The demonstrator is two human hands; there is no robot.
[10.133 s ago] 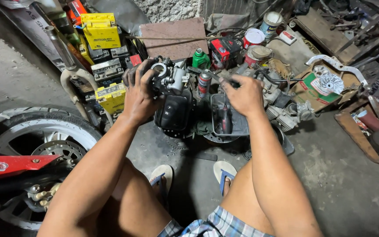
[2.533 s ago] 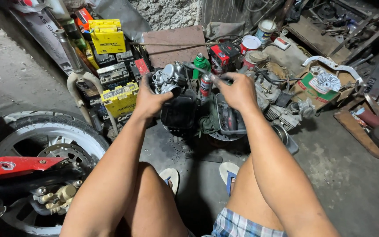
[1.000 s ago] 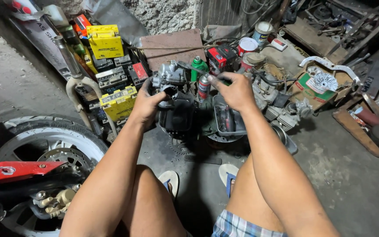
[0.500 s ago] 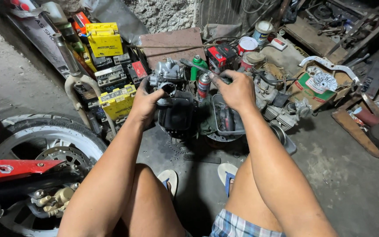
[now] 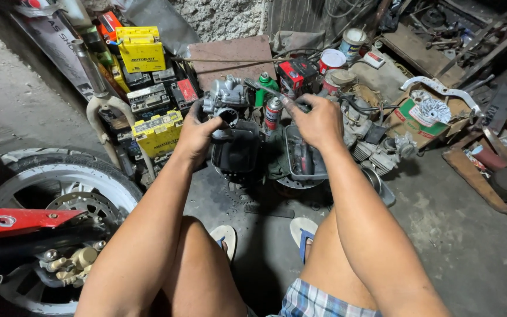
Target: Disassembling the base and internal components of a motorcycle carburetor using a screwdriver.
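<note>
My left hand grips a grey metal carburetor and holds it up over a black plastic box. My right hand is closed on a thin tool whose tip reaches toward the carburetor's top. A small spray can with a red band stands between the two hands. A grey tray with small parts lies just below my right hand.
A motorcycle wheel with red bodywork sits at the left. Yellow and black batteries are stacked behind. An engine, paint cans, a green bottle, a cardboard box and scrap metal crowd the right. My sandalled feet rest on the concrete.
Both hands stay on the carburetor and tool. The carburetor has been lifted slightly and turned, and the tool tip has shifted along its top.
</note>
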